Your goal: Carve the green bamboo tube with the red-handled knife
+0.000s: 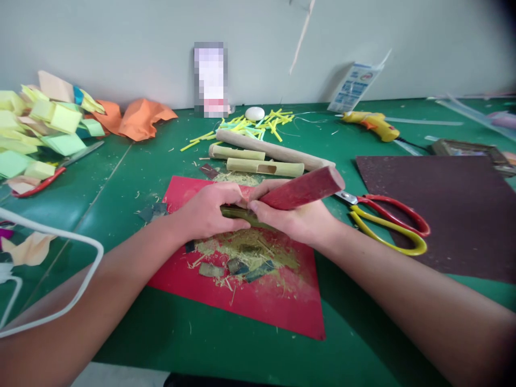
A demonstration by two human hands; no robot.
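Observation:
My left hand [209, 212] is closed round a dark green bamboo piece [237, 214] that lies across a red sheet [282, 306]. My right hand [294, 217] grips a tool with a thick red handle [306, 188]; the handle points up and right, and its working end, hidden by my fingers, meets the bamboo between the two hands. Below the hands a heap of pale shavings and dark bark strips [245, 258] covers the red sheet.
Two cut bamboo tubes [264, 167] and a wooden stick [274, 150] lie behind the sheet. Red-and-yellow scissors [387, 220] rest beside a dark brown sheet [443, 209] at right. A yellow glue gun [373, 124], yellow strips [258, 124], folded paper pieces [44, 134] and orange paper [141, 118] lie farther back.

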